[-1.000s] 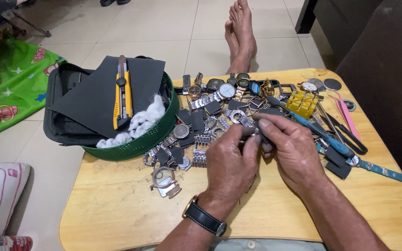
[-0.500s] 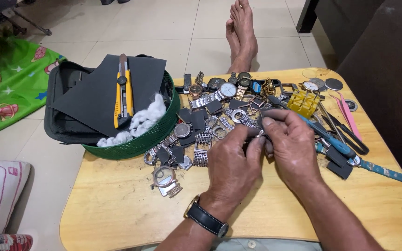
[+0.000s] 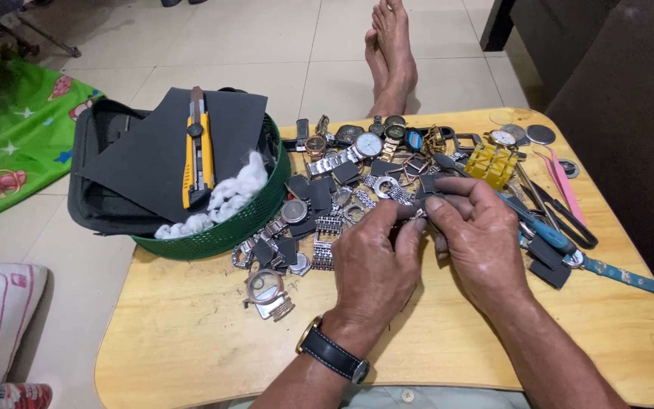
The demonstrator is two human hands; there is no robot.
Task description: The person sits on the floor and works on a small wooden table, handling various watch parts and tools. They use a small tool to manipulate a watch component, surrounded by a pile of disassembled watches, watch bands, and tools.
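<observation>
While both hands meet at frame centre, we pinch a small dark watch part (image 3: pixel 418 214) between left hand (image 3: pixel 376 261) and right hand (image 3: pixel 478 235) fingertips, above the heap of watch pieces (image 3: pixel 327 204), keeping spares within reach.

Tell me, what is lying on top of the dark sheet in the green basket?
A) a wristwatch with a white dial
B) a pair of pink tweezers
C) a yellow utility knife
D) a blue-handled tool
C: the yellow utility knife lies lengthwise on the dark sheet over the green basket, while the pink tweezers and the white-dialled wristwatch rest on the wooden table.
</observation>
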